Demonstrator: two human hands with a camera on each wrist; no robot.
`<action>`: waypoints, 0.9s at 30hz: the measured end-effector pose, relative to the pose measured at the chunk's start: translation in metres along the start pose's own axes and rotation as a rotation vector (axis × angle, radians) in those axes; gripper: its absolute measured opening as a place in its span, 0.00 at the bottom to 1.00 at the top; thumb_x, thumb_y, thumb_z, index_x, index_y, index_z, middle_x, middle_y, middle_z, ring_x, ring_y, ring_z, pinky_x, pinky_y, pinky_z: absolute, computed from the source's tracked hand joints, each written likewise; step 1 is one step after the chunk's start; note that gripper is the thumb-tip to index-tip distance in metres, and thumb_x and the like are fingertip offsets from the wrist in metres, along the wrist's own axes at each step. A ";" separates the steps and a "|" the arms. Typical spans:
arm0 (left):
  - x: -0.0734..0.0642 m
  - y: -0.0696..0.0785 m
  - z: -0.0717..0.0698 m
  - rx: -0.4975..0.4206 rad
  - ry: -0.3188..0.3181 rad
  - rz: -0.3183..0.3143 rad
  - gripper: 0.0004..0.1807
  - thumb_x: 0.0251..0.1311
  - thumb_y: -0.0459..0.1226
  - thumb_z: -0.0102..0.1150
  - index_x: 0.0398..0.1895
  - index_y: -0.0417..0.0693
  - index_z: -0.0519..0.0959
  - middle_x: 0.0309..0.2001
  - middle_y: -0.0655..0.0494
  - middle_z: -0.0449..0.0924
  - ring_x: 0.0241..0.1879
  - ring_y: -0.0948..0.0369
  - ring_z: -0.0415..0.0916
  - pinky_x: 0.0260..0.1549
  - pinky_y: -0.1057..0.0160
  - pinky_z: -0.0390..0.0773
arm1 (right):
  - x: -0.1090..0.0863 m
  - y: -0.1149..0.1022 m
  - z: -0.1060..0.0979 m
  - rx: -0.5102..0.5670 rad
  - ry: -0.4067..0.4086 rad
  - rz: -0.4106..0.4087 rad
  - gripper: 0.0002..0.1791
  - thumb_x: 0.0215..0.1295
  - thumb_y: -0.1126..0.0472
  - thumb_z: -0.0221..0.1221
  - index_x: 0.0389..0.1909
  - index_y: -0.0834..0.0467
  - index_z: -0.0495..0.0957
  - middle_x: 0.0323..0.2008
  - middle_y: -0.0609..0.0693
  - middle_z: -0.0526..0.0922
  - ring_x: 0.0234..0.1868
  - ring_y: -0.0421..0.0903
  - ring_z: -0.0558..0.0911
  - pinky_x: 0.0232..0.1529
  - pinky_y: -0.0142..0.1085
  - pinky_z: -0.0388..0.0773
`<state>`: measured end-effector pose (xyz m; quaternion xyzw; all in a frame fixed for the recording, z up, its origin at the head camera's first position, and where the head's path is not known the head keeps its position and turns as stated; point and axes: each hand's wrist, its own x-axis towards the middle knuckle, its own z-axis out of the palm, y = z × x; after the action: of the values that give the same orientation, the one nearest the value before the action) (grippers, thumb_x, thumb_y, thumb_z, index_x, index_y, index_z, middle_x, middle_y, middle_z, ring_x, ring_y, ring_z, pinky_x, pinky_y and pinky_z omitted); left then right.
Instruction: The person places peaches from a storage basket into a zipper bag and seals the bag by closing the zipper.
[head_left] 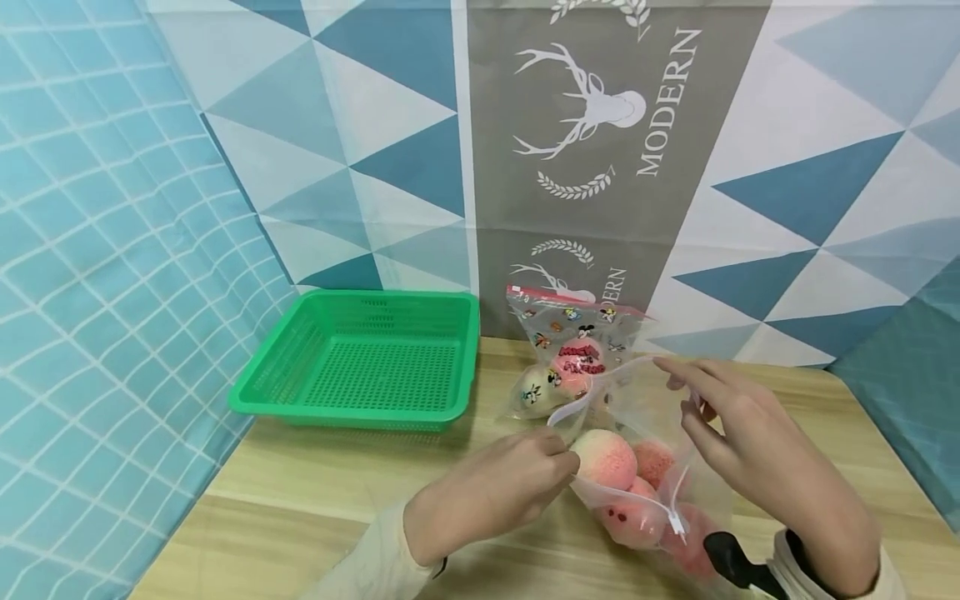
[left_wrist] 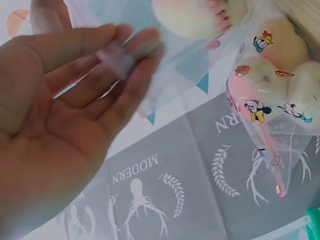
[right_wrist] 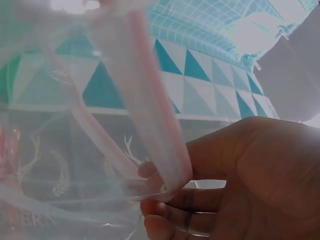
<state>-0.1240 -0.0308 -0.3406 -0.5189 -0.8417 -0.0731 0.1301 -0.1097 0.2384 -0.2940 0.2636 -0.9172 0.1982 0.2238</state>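
A clear zip bag [head_left: 628,497] with a white slider [head_left: 677,522] holds several pink-and-cream peaches [head_left: 606,460], its mouth spread apart. At the left side of that mouth my left hand [head_left: 498,490] pinches the rim; in the left wrist view the plastic between the fingertips is blurred. My right hand [head_left: 757,429] grips the opposite edge. Seen from the right wrist, the pinkish zip strip [right_wrist: 162,120] runs down between thumb and fingers. Behind it stands a second bag [head_left: 543,329] with a red zip and cartoon prints, with more peaches inside.
A green plastic basket [head_left: 352,418] sits at the back left of the wooden table [head_left: 292,508], with nothing in it. Patterned cloth [head_left: 405,108] hangs behind the table, and blue checked cloth [head_left: 112,250] covers the left side. A black piece [head_left: 726,557] lies by the right wrist.
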 end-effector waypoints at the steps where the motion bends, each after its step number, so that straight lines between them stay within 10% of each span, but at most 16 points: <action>1: -0.001 0.001 0.000 0.008 0.039 0.019 0.11 0.67 0.35 0.58 0.24 0.52 0.74 0.24 0.63 0.67 0.26 0.68 0.65 0.26 0.76 0.66 | 0.000 0.001 0.000 0.002 0.004 0.004 0.32 0.54 0.77 0.63 0.62 0.58 0.75 0.38 0.45 0.80 0.29 0.34 0.72 0.24 0.29 0.71; 8: -0.005 0.007 -0.003 0.015 0.237 0.118 0.08 0.65 0.34 0.60 0.27 0.51 0.77 0.28 0.62 0.72 0.32 0.66 0.69 0.36 0.72 0.74 | 0.002 0.004 -0.003 0.010 -0.034 0.048 0.31 0.64 0.70 0.62 0.68 0.54 0.70 0.39 0.45 0.80 0.31 0.36 0.73 0.25 0.32 0.71; 18: 0.003 0.017 -0.001 0.077 0.257 0.158 0.09 0.64 0.35 0.60 0.25 0.52 0.77 0.26 0.63 0.70 0.29 0.67 0.67 0.34 0.72 0.71 | -0.041 -0.005 -0.037 0.046 -0.258 0.362 0.46 0.70 0.42 0.57 0.80 0.42 0.42 0.64 0.56 0.68 0.50 0.56 0.78 0.37 0.52 0.78; 27: 0.013 0.026 -0.004 0.186 0.332 0.221 0.08 0.63 0.34 0.57 0.26 0.55 0.78 0.22 0.66 0.76 0.31 0.66 0.72 0.39 0.67 0.69 | -0.098 -0.018 -0.016 -0.059 -0.129 0.242 0.55 0.44 0.41 0.77 0.73 0.51 0.60 0.49 0.43 0.80 0.37 0.36 0.79 0.26 0.34 0.76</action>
<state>-0.1055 -0.0091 -0.3336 -0.5746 -0.7499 -0.0648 0.3215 -0.0195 0.2709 -0.3266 0.1563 -0.9602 0.1792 0.1466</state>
